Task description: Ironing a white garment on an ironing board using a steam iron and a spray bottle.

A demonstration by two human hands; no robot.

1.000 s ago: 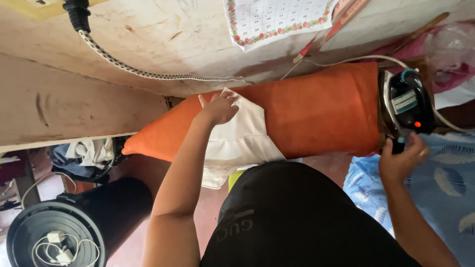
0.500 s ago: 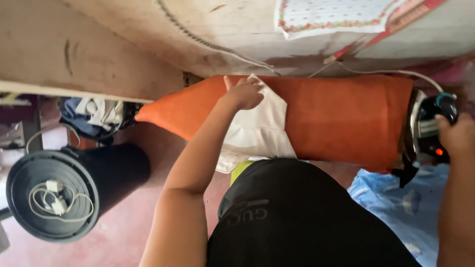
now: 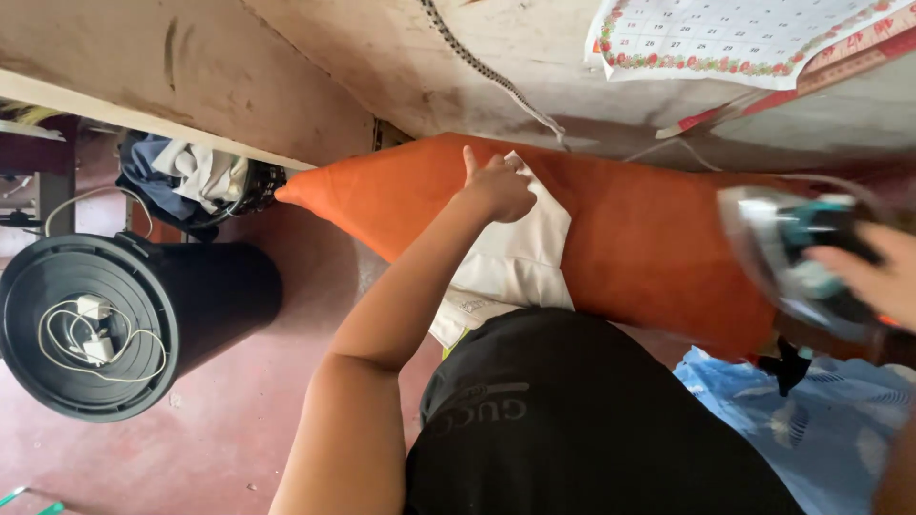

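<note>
Left hand, upper centre of frame, presses with curled fingers on the white garment lying across the orange ironing board. Right hand, at the right edge, grips the blurred electric iron above the board's right end, well apart from the garment.

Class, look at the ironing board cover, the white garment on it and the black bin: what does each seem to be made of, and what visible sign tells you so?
Ironing board cover: probably woven cloth, matte orange, softly creased. White garment: thin fabric, folding and drooping over the edge under the left hand. Black bin: likely moulded plastic, smooth with a dull sheen and ribbed lid.
</note>
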